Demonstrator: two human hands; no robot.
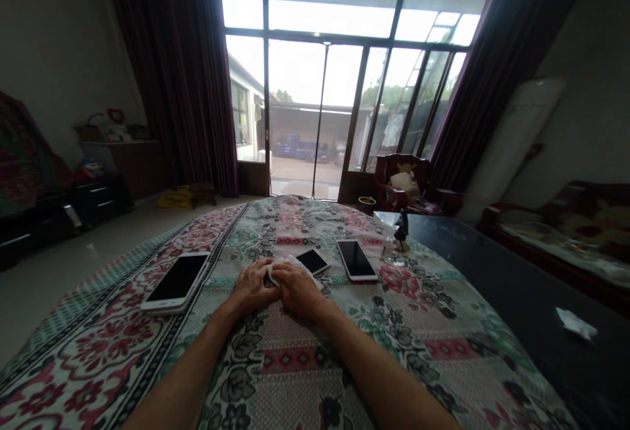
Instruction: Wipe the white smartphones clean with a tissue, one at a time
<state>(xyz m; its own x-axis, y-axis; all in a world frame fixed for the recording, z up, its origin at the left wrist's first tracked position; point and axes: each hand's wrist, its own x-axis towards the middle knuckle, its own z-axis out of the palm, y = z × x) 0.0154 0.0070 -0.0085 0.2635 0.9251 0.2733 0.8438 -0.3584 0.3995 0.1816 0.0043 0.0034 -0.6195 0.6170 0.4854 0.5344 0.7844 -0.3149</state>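
Note:
My left hand (252, 285) and my right hand (298, 288) meet low over the patterned cloth in the middle of the view. White tissue (272, 275) shows between them and past the right knuckles; my right hand is closed on it. The left fingers are curled, and whatever they grip is hidden behind the hand. Just beyond the right hand lies a small phone (313, 260) with a dark screen, its near-left part covered by tissue. Farther right is a white-framed phone (356, 260). At left, a larger white phone (178, 279) seems to rest on another flat device.
A floral cloth (364, 364) covers the surface before me. A clear bottle with a black spray top (401, 230) stands at right. Beside it is a dark table (497, 299) with crumpled tissue (575, 323). A wooden chair (401, 184) stands near the glass doors.

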